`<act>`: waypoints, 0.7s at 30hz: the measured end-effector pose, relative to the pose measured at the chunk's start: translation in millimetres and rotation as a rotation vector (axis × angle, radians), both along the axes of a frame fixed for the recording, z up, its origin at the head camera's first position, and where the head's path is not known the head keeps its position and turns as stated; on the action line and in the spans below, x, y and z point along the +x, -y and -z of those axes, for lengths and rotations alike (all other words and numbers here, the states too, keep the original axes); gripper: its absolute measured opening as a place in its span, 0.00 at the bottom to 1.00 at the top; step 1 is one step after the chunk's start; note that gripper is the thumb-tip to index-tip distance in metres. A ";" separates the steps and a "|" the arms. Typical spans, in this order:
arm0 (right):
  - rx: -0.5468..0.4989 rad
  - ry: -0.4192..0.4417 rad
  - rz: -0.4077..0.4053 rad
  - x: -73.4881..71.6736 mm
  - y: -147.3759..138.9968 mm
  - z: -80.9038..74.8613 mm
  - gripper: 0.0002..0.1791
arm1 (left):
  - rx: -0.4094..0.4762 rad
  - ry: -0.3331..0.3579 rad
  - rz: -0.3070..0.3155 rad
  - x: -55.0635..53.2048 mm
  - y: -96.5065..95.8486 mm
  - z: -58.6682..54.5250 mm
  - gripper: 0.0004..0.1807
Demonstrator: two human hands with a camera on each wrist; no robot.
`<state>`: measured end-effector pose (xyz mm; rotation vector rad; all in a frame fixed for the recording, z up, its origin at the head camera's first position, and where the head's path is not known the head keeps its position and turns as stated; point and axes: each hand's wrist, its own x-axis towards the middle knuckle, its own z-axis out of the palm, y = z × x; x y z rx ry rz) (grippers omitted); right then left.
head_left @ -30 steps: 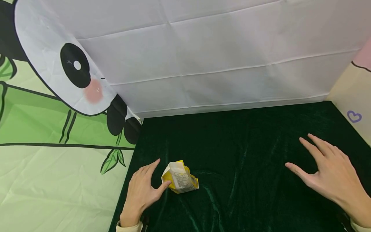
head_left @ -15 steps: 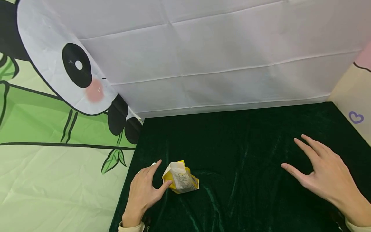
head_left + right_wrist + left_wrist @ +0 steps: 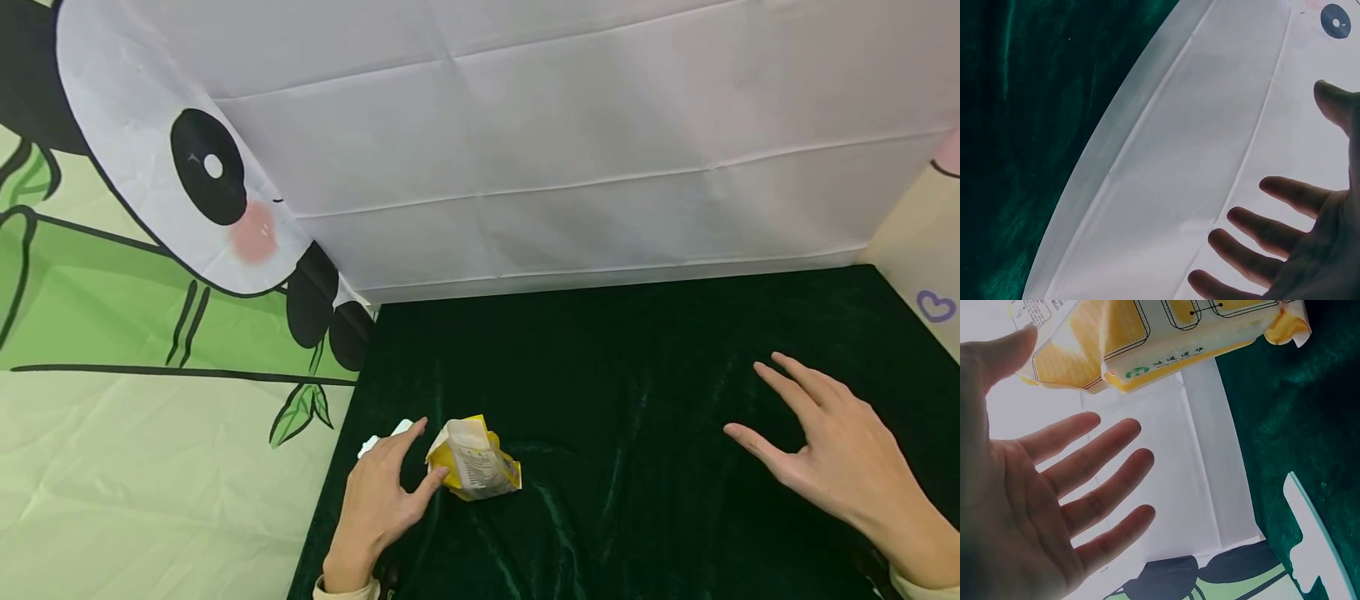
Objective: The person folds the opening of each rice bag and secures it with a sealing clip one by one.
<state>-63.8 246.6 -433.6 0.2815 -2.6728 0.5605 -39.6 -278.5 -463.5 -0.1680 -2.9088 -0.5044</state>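
Left hand [image 3: 381, 493] and right hand [image 3: 842, 454], fingers spread apart.
Beside the left, a crumpled plastic packet [image 3: 478, 463] on creased velvet [image 3: 600, 375].

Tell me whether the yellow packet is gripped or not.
Not gripped: the left hand is spread beside the yellow packet, not curled round it; whether they touch is unclear.

white cloth [image 3: 570, 150] hangs behind — panda print [image 3: 202, 200] at left.
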 end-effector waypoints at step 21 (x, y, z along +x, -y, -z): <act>-0.015 0.032 -0.028 -0.9 5.4 3.6 0.48 | 0.084 -0.158 0.003 -2.4 -13.3 -4.3 0.28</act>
